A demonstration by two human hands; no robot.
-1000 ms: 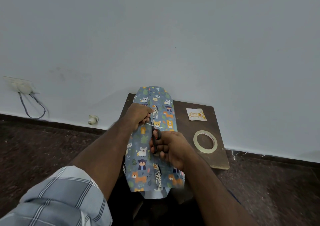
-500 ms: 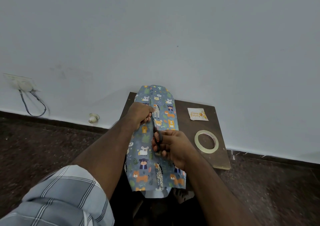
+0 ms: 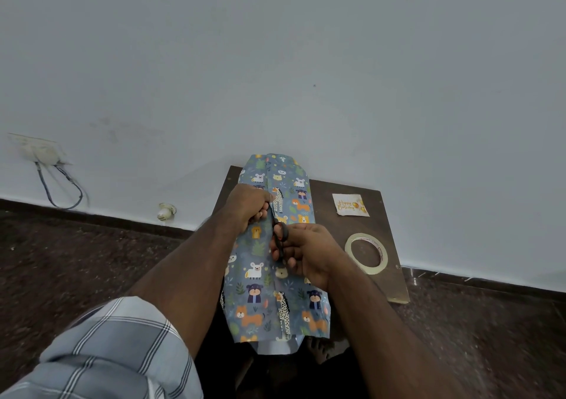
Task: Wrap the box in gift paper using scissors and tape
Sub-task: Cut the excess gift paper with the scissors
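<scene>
Blue gift paper printed with cartoon animals is folded over the box, which is hidden under it, on a small dark wooden board. My right hand grips black-handled scissors over the paper's centre seam, blades pointing away from me. My left hand pinches the paper's edge just beyond the blades. A roll of clear tape lies flat on the board to the right of my right hand.
A small "Happy Birthday" card lies at the board's far right. The white wall rises directly behind the board. A wall socket with a looped cable is at the left. Dark speckled floor surrounds the board.
The scissors and my right hand have edged forward along the seam toward my left hand, and the blades have closed. The view shifted slightly.
</scene>
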